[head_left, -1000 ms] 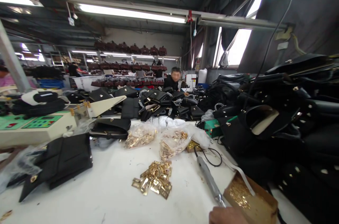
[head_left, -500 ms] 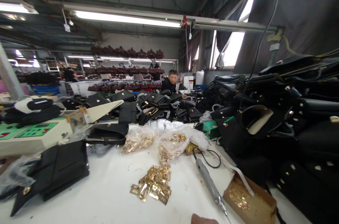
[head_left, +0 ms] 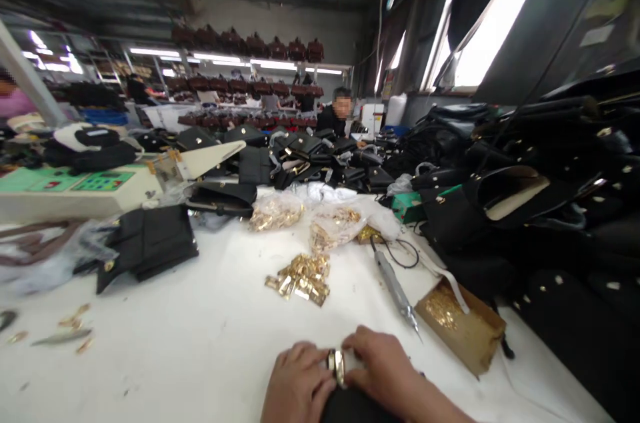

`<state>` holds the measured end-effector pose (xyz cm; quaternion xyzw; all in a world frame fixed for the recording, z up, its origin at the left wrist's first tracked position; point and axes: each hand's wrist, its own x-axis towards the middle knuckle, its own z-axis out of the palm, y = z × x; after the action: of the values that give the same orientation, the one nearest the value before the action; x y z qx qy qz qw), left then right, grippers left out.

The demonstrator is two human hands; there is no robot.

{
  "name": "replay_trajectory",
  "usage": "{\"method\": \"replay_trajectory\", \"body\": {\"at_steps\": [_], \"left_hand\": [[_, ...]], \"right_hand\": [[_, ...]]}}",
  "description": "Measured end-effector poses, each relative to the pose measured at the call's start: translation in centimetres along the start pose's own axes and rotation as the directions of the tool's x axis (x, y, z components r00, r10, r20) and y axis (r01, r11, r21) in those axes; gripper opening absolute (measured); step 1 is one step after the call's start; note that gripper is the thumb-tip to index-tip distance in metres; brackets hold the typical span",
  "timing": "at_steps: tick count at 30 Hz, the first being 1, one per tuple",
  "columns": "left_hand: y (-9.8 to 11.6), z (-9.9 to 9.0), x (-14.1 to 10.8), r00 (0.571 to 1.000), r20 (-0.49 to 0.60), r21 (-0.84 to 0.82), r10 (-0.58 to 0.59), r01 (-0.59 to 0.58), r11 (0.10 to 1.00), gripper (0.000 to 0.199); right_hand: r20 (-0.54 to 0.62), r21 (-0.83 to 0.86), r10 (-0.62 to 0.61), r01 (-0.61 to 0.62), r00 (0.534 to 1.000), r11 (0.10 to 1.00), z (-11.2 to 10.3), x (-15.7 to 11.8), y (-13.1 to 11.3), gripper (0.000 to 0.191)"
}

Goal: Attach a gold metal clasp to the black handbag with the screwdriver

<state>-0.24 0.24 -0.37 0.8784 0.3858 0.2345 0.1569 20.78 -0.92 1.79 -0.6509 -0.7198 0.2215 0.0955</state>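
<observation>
- Pinching a small gold metal clasp [head_left: 338, 364] between them, the left hand [head_left: 298, 384] and right hand [head_left: 384, 370] meet at the near edge of the white tabletop [head_left: 200, 336]; both grips are closed on the clasp, fingertips touching it from either side.
- Under the hands lies a black piece [head_left: 350, 408], mostly covered by them and cut off by the bottom of the view, so what it is cannot be told.
- Just beyond the hands sits a loose heap of gold fittings [head_left: 301, 278], with two clear bags of fittings [head_left: 336, 224] further back.
- A grey electric screwdriver [head_left: 394, 287] lies to the right of the heap, its tip pointing toward the right hand, its cord looping behind.
- An open cardboard box of small gold parts [head_left: 460, 323] stands just right of the screwdriver.
- Black handbags [head_left: 545, 210] are piled high along the right side; a flat black bag [head_left: 150, 246] lies on the left, near a beige machine with a green panel [head_left: 75, 190].
- A few scattered bits at far left are too blurred to name.
- A person [head_left: 338, 115] sits far back behind more bags.
</observation>
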Motion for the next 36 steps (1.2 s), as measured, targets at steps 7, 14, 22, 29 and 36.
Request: {"method": "replay_trajectory", "body": {"at_steps": [7,14,22,29,36], "left_hand": [[0.9,-0.1,-0.2,0.992,0.030,-0.075,-0.119,0.121,0.990,0.007],[0.6,0.5,-0.6,0.993,-0.003,-0.100,-0.117,0.116,0.988,0.005],[0.3,0.9,-0.6,0.992,-0.004,-0.121,-0.128,0.127,0.985,0.002],[0.2,1.1,-0.6,0.993,-0.021,-0.101,-0.115,0.112,0.989,0.003],[0.1,1.1,-0.9,1.000,-0.021,0.023,-0.014,0.015,1.000,0.006]], "right_hand": [[0.040,0.072,-0.061,0.058,0.997,0.996,0.1,-0.3,0.7,0.028],[0.071,0.149,-0.012,0.002,0.997,0.989,0.3,0.5,0.9,0.016],[0.236,0.441,0.097,-0.195,0.967,0.876,-1.0,1.2,0.7,0.012],[0.190,0.556,0.108,-0.197,0.976,0.807,-0.3,2.1,1.2,0.015],[-0.022,0.513,0.109,-0.082,0.994,0.854,-0.1,2.1,1.9,0.021]]}}
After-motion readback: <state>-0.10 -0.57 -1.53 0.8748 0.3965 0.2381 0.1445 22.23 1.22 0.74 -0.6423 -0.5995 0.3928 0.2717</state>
